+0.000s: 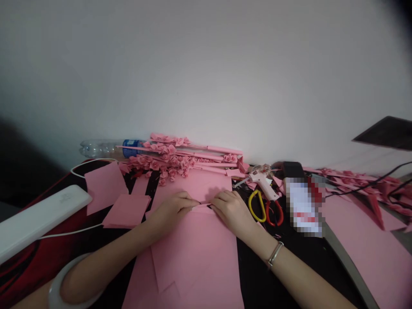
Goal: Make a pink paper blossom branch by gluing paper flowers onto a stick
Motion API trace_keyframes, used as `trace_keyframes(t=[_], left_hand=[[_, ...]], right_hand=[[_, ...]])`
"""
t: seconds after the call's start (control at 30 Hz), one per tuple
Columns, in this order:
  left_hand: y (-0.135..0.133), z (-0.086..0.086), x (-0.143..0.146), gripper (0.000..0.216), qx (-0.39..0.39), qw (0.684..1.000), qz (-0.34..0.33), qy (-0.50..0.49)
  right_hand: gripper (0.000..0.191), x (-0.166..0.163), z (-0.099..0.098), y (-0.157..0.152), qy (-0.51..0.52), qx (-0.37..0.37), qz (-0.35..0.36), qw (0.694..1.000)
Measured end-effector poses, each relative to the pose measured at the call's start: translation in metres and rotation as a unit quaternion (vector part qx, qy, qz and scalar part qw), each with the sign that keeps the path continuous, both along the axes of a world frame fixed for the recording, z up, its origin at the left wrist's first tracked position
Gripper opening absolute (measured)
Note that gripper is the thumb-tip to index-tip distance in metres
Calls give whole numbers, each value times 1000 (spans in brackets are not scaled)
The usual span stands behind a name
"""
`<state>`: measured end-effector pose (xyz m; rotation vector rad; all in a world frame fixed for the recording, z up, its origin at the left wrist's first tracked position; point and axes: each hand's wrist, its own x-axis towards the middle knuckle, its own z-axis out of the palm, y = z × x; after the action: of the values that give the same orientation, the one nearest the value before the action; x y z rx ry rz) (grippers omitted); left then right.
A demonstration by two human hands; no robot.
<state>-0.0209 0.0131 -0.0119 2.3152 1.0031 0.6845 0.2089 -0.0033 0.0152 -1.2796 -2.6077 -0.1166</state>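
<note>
A sheet of pink paper (196, 249) lies in front of me on top of larger pink sheets (141, 279). At its far edge, my left hand (177, 209) is closed, thumb and fingers pinching a narrow folded or rolled strip. My right hand (232, 212) grips the same edge a little to the right, with a short gap between the hands. Whether the strip is a flat fold or a roll, I cannot tell. Beyond my hands lie pink paper flowers (174, 161) on rolled paper stems.
Square pink papers (127, 210) lie left, near a long white device (45, 219) with a cable. A plastic bottle (103, 149) rests by the wall. On the right are a glue gun (263, 184), scissors with yellow and red handles (257, 206), and a blurred-out item (304, 206).
</note>
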Motion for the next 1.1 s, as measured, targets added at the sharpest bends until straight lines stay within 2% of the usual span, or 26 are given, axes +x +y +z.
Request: trace_keyframes(t=[0.1, 0.23, 0.43, 0.53, 0.6, 0.7, 0.77, 0.93, 1.1], left_hand=[[0, 0, 1, 31, -20, 1000, -2, -21], [0, -2, 3, 28, -32, 999, 15, -35], [1, -2, 3, 24, -19, 999, 20, -30], [-3, 1, 4, 24, 28, 999, 16, -15], [-8, 2, 6, 24, 84, 996, 6, 15], [-19, -1, 11, 25, 169, 982, -28, 83], [-26, -5, 14, 32, 192, 972, -43, 130], [-38, -8, 16, 56, 152, 963, -46, 219], [-41, -4, 16, 65, 130, 968, -67, 204]], right_hand=[[9, -2, 3, 3, 6, -30, -18, 999], [18, -3, 4, 6, 15, -64, -50, 997], [25, 1, 3, 10, 36, -87, -30, 995], [27, 2, 5, 11, 42, -82, -30, 995], [28, 2, 5, 8, 39, -51, -22, 998], [34, 5, 0, -3, 37, -1, 26, 999], [43, 7, -7, -13, 26, 2, 60, 998], [43, 13, -12, -31, -16, -35, 32, 999], [38, 20, -2, -35, 1, -52, 23, 998]])
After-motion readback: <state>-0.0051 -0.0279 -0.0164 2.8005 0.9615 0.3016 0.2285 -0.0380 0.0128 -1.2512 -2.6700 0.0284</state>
